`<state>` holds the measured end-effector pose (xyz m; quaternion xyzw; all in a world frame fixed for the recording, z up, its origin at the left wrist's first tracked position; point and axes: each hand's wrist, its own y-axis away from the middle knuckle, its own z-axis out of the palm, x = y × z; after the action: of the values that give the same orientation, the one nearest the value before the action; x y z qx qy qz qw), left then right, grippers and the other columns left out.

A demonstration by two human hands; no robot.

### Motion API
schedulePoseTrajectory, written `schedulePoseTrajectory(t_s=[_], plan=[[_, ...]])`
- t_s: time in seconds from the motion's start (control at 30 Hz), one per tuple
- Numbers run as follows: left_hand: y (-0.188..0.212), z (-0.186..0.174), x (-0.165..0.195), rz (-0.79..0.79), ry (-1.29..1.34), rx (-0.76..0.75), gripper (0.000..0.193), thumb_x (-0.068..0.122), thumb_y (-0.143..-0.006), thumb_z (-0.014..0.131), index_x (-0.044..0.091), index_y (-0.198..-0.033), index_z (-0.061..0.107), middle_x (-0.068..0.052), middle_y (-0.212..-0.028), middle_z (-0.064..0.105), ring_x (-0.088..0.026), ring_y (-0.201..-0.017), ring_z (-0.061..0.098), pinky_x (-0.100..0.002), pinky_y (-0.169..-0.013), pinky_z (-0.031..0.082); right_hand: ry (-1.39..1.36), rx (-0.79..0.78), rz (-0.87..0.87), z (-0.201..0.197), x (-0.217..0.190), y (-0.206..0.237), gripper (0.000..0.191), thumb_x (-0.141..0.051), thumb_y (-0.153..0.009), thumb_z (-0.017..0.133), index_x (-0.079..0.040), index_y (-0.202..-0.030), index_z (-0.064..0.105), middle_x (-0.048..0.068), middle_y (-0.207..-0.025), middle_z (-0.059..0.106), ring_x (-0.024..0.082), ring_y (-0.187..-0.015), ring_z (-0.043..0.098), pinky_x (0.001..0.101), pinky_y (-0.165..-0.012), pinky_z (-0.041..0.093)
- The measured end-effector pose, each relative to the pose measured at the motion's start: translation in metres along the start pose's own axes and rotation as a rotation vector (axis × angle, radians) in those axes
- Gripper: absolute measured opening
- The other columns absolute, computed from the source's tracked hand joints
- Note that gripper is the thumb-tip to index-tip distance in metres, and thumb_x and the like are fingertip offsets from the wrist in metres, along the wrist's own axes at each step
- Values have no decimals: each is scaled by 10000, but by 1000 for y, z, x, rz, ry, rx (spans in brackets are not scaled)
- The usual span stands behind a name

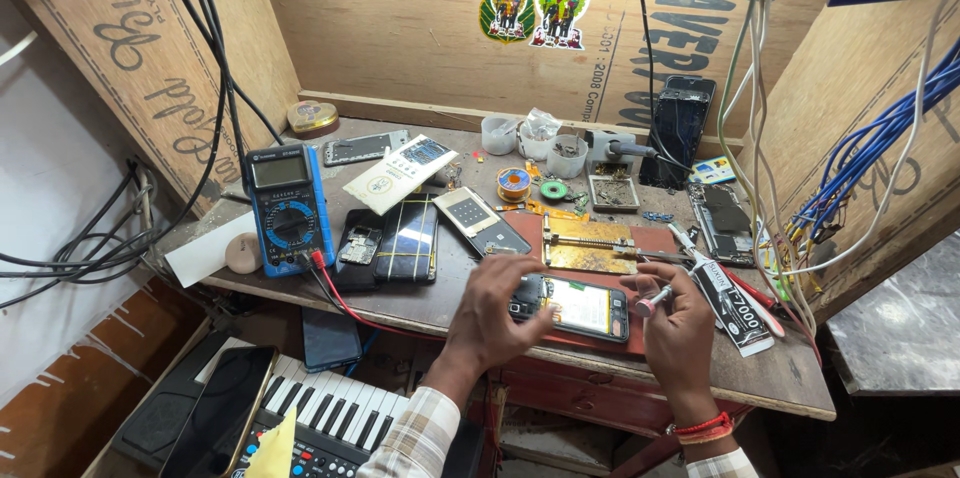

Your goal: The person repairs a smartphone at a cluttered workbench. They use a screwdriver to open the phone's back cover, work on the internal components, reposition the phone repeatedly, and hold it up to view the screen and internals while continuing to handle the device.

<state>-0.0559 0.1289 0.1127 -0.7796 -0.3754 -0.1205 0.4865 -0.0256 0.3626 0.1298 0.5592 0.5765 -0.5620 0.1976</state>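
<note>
1. Opened phone (572,306) lying flat at lower centre of the frame, back cover off, yellowish battery and dark circuit area exposed; sitting on a reddish-brown mat (640,238) at the front edge of the bench
2. Left hand (497,310) resting on the phone's left end, fingers spread and curled over its edge, pressing rather than pinching
3. Right hand (680,323) just right of the phone, fingers closed around a small screwdriver (652,300), grey tip pointing left toward the phone's right end, not clearly touching it
4. Judged from the layout: opening already done, inner parts bare; whether any screws are out too small to tell; work on the inside apparently in progress, reassembly not yet done
5. Above the phone, a brass-coloured board holder (588,244) on the same mat; further up, a solder spool (514,183) and small white cups (548,146)
6. Left of centre, a blue multimeter (288,208) with red and black leads trailing to the bench edge, and dark phone panels (390,243) beside it
7. Right of centre, a black glue tube (733,306), another stripped phone frame (725,220), a dark phone standing against the back wall (678,128)
8. Worn wooden bench (790,378) set in a plywood alcove, cables hanging across the top and bundled blue wires (880,138) at upper right
9. Lower left, a small keyboard (330,418) below the bench with a dark phone (222,408) lying on it
</note>
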Motion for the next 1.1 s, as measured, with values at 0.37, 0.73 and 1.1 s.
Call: schedulePoseTrajectory(t_s=[0.37, 0.73, 1.1], plan=[[-24, 15, 30, 143, -164, -429, 616, 378, -716, 869, 20, -1176, 670, -143, -1219, 684, -323, -1194, 618, -437, -1014, 487, -22, 17, 9, 0, 2, -3, 242, -208, -1036, 612, 12, -1121, 669, 105, -979, 784, 122, -852, 707, 268, -741, 591], [-58, 27, 31, 259, -272, -693, 319, 311, -748, 837, 19, -800, 718, -156, -844, 740, -345, -831, 724, -452, -756, 569, -125, 6, 73, 5, 8, -8, 266, -222, -1014, 621, 29, -1095, 653, 119, -967, 769, 162, -883, 755, 314, -777, 639], [-59, 29, 26, 221, -266, -748, 360, 350, -877, 678, 2, -791, 707, -196, -764, 715, -383, -768, 712, -483, -728, 559, -37, 23, 75, 5, 3, -9, 271, -242, -1010, 626, 16, -1080, 671, 113, -911, 786, 152, -825, 756, 296, -740, 621]])
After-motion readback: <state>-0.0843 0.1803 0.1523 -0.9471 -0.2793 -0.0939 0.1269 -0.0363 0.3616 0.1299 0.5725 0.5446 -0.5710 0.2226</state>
